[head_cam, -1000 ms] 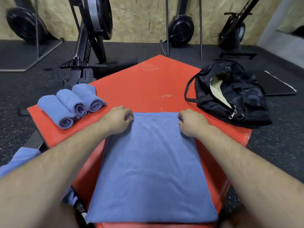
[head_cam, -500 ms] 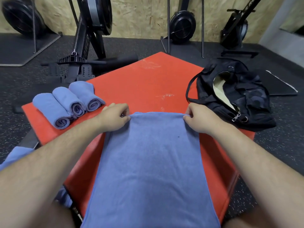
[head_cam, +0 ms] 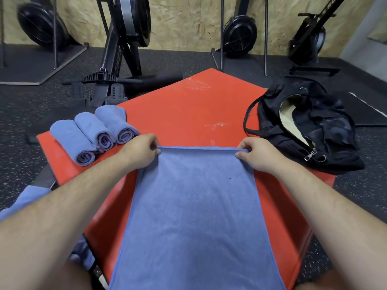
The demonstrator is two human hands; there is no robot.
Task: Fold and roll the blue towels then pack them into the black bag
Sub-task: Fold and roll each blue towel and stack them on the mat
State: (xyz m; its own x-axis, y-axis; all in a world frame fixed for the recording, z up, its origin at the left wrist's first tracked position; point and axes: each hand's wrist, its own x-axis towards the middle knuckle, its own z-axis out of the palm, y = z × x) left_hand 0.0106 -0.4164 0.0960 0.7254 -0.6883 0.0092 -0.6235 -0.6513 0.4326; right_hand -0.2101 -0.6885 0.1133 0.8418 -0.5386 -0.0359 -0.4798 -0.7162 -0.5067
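From the head camera, the only view, the change is at the far edge of the flat blue towel (head_cam: 194, 216). 1 second ago both hands lay curled over its far corners with the cloth flat on the red pad (head_cam: 188, 114). Now that edge is lifted clear of the pad and drawn taut in a straight line between them. The left hand (head_cam: 142, 149) pinches the far left corner between thumb and fingers, and the right hand (head_cam: 253, 155) pinches the far right corner the same way. The rest of the towel runs down over the pad's near edge toward the person. This looks like the start of a fold on towel number 4, the far edge probably about to be carried toward the near one. 3 rolled towels (head_cam: 98, 139) lie side by side, touching, at the pad's left corner, where they were before. The black bag (head_cam: 310, 135) sits on the right corner, unzipped with pale lining showing and no towel visible inside, so packing appears not to have begun. More blue cloth (head_cam: 27, 199) lies low on the left, beside the pad.
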